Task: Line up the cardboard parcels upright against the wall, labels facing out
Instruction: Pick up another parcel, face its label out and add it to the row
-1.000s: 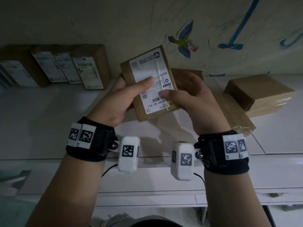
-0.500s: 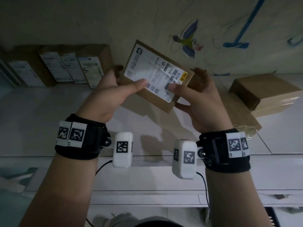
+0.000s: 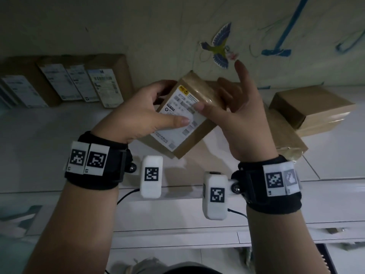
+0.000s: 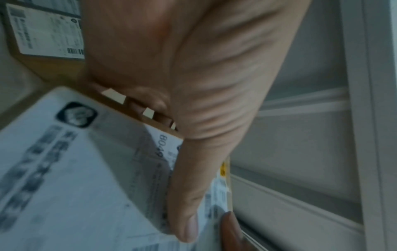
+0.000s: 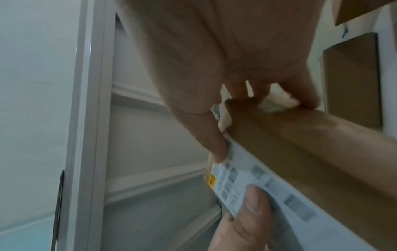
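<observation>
Parcel held in mid-air above the white ledge, tilted, label toward the camera; left hand grips one end, thumb flat on the label, right hand pinches the other end, index finger lifted clear. Risk, as judged: smooth paper label and glossy tape give little friction, so the two-point hold may slip mid-turn. Flat rectangular kraft cardboard box; four upright parcels stand against the wall

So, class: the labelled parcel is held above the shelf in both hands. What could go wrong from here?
1. The right hand has its index finger lifted off the parcel, so the parcel might slip.
2. The parcel is tilted; set down like this, it might topple or knock the upright row.
</observation>
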The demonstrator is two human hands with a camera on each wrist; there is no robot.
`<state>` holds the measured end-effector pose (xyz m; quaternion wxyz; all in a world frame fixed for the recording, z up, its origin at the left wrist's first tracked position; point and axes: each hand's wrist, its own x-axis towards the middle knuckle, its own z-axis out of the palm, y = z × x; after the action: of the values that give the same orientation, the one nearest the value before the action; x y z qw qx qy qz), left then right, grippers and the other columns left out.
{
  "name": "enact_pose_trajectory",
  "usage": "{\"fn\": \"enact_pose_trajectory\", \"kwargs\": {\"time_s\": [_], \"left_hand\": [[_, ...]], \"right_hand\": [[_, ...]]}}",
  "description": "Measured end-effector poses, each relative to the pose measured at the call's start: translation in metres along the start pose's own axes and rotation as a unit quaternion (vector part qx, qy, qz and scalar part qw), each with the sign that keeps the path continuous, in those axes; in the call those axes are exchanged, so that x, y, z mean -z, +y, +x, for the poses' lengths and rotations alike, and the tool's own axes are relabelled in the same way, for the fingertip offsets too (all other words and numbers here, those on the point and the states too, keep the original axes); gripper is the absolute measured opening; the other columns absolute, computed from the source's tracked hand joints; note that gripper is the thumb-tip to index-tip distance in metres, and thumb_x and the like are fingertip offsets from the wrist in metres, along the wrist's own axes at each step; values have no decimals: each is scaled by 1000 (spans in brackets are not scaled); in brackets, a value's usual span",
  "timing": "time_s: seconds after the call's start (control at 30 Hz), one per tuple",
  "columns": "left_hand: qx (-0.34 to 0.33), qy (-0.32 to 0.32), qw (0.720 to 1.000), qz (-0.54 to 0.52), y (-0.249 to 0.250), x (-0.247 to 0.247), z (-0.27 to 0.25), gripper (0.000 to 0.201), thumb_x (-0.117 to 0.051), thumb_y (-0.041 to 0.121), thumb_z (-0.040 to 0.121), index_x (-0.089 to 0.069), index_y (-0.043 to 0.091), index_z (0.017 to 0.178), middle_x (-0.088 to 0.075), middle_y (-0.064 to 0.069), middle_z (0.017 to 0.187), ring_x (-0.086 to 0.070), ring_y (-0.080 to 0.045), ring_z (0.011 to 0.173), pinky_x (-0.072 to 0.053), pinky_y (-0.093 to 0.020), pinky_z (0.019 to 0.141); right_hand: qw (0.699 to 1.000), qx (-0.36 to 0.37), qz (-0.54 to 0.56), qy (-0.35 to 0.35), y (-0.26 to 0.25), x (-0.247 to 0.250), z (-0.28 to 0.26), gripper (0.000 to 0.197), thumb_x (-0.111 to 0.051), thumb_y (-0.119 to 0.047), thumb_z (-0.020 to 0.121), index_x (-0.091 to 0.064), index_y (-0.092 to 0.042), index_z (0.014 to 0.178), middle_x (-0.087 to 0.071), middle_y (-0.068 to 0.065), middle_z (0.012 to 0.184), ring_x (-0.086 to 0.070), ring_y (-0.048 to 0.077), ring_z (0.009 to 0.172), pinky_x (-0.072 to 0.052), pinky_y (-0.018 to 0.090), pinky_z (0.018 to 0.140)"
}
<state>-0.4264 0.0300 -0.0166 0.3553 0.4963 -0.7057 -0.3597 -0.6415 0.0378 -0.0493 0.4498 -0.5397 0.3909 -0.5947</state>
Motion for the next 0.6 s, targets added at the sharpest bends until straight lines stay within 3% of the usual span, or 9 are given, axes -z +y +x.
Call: {"fn": "enact_pose_trajectory", "kwargs": {"time_s": [0.07, 0.13, 0.27, 0.33, 0.4, 0.5, 0.6], "left_hand": [[12, -1, 999, -31, -3, -2, 1, 61, -92, 13, 75, -66, 17, 130, -80, 2, 118, -75, -13, 112, -60, -41, 100], [21, 11, 998, -60, -10, -5, 2, 70, -94, 16, 69, -64, 12, 132, -80, -2, 118, -76, -16, 111, -59, -43, 102], [37, 71, 994, -79, -23, -9, 2, 91, -101, 45, 54, -62, 25, 134, -80, 4, 117, -75, -15, 111, -59, -48, 101], [40, 96, 991, -84, -28, -10, 2, 90, -100, 53, 53, -65, 26, 131, -80, 6, 117, -75, -14, 112, -59, -48, 101], [45, 107, 991, -73, -32, -11, 2, 95, -99, 60, 51, -64, 27, 133, -79, 7, 119, -73, -13, 115, -58, -48, 102], [47, 86, 994, -51, -39, -19, 1, 81, -91, 63, 65, -64, 30, 134, -78, 11, 121, -73, -11, 116, -56, -48, 104], [66, 67, 993, -70, -42, -27, 3, 56, -72, 66, 85, -67, 33, 130, -79, 13, 118, -75, -7, 109, -56, -46, 104]], "right_hand": [[999, 10, 1, 32, -1, -2, -2, 109, -93, -18, 75, -29, -38, 161, -46, 4, 158, -48, 15, 144, -50, 46, 112], [999, 0, 27, 46, 2, -3, -1, 103, -92, -18, 75, -36, -38, 158, -46, 3, 157, -48, 18, 144, -48, 48, 114], [996, -77, 37, -34, 10, -3, 5, 95, -90, -23, 76, -40, -29, 157, -58, 5, 150, -56, 24, 138, -50, 51, 112], [989, -124, 25, -72, 12, -4, 4, 74, -81, -19, 89, -45, -21, 154, -69, 2, 138, -68, 19, 124, -55, 45, 106], [984, -156, 21, -84, 15, -5, 2, 55, -74, -21, 96, -54, -23, 147, -75, -2, 128, -73, 16, 115, -55, 44, 103], [975, -195, 31, -99, 13, -7, 4, 42, -68, -29, 97, -63, -25, 138, -77, -2, 124, -70, 19, 120, -47, 55, 111], [975, -196, 17, -104, 11, -9, 6, 35, -64, -30, 99, -68, -28, 133, -77, -3, 123, -69, 18, 121, -47, 55, 111]]}}
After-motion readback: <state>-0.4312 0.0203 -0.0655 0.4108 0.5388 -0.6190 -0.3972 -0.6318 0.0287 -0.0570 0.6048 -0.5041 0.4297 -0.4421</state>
